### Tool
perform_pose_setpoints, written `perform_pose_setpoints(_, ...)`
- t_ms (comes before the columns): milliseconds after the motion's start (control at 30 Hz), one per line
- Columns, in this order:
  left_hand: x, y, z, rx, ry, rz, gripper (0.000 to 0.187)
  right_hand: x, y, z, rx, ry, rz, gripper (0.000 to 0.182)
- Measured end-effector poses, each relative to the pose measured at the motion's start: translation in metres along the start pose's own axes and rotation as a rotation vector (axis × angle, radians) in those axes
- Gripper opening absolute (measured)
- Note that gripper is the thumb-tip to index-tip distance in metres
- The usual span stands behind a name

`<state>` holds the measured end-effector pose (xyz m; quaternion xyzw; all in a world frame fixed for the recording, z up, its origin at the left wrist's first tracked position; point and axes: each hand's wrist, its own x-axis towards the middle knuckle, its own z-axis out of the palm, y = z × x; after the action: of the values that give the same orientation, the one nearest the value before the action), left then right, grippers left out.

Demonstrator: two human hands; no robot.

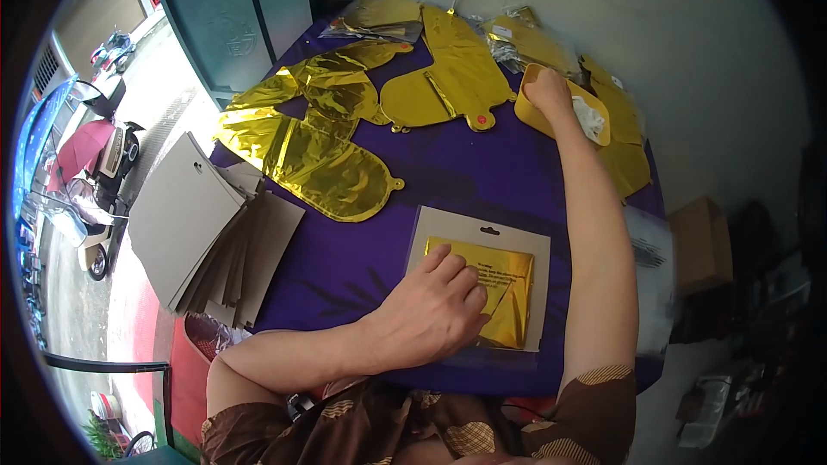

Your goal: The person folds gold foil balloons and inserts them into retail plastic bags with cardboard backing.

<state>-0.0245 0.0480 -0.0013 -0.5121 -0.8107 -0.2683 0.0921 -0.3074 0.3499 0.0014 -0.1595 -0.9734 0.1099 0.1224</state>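
My left hand [435,306] lies over the left side of a clear plastic package [541,293]. Its fingers are curled in, and the thumb side is hidden, so what it grips, if anything, does not show. Inside the package are a grey backing card [448,222] with a hang hole and a folded gold foil balloon [512,293] with printed text in front of it. At the upper right my right hand [549,90] dips into a yellow plastic container [538,120]; its fingertips are hidden there. Something white [590,119] also lies in the container.
Flat gold foil balloons [332,172] spread over the purple tablecloth [336,245], with more gold balloons [452,77] behind. A stack of grey cards [185,224] stands at left. A cardboard box [702,245] is right of the table; a parked scooter [108,155] is outside.
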Motion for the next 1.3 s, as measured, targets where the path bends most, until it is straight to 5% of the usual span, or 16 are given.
perform_pose_setpoints(267, 0.001, 0.000, 0.002, -0.006, -0.041, -0.012, 0.034, -0.009, -0.011, -0.016, 0.018, -0.127, 0.168, 0.033)
perform_pose_setpoints(667, 0.001, 0.000, 0.001, -0.019, -0.095, -0.014, 0.033, 0.009, -0.002, 0.001, 0.102, -0.023, 0.154, 0.035)
perform_pose_setpoints(1100, 0.001, -0.004, 0.008, 0.009, -0.091, 0.044, 0.031, -0.005, 0.018, -0.044, 0.283, 0.000, 0.064, 0.012)
perform_pose_setpoints(1200, 0.000, -0.007, 0.010, -0.028, -0.103, 0.062, 0.041, -0.013, 0.027, -0.057, 0.208, 0.051, -0.008, 0.018)
perform_pose_setpoints(1300, 0.001, -0.008, 0.012, -0.028, -0.052, 0.128, 0.056, -0.051, 0.034, -0.081, 0.510, -0.098, -0.007, 0.017)
